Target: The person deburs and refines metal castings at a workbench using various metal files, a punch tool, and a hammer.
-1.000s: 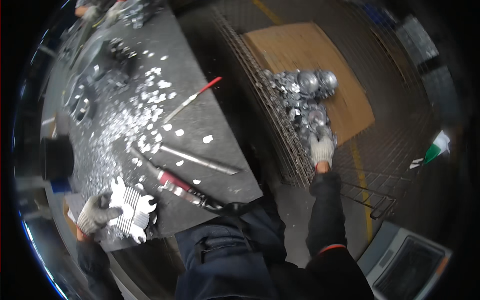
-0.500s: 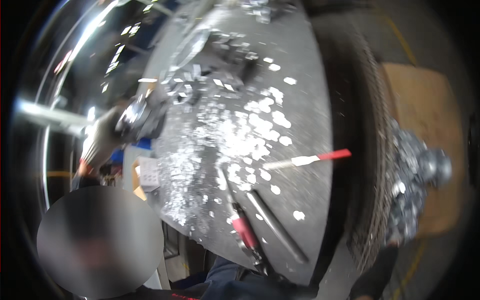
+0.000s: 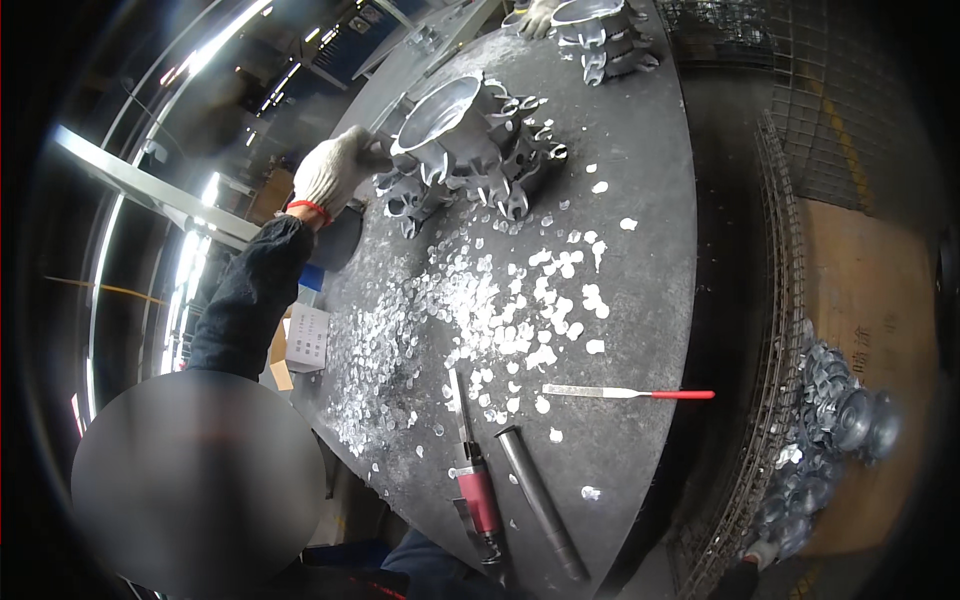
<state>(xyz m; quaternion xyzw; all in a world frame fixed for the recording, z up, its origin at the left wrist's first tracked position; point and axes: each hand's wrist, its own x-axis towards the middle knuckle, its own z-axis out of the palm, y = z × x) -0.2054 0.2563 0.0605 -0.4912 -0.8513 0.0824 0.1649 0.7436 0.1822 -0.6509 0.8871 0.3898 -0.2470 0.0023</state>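
Observation:
My left hand (image 3: 328,172), in a white knit glove with a red wristband, is closed on the left side of a grey metal casting cluster (image 3: 438,112). The cluster stands on the dark table and has a wide bowl-like mouth and several branching parts; its fingertips are partly hidden. Far to the lower right, my right hand (image 3: 764,552) is small and gloved, closed at the lower end of another casting cluster (image 3: 822,400). Loose silvery metal flakes (image 3: 470,300) lie between me and the left cluster.
A red-handled file (image 3: 620,393), a red power tool with a narrow blade (image 3: 478,495) and a dark metal bar (image 3: 540,505) lie on the table. Another person's glove (image 3: 540,18) is beside a further casting (image 3: 600,40). Wire mesh (image 3: 785,290) and brown cardboard (image 3: 870,270) stand right.
My left hand has moved forward and right to the standing casting cluster. The view has shifted, with table and tools lower in the picture. My right hand stays at its cluster's lower end.

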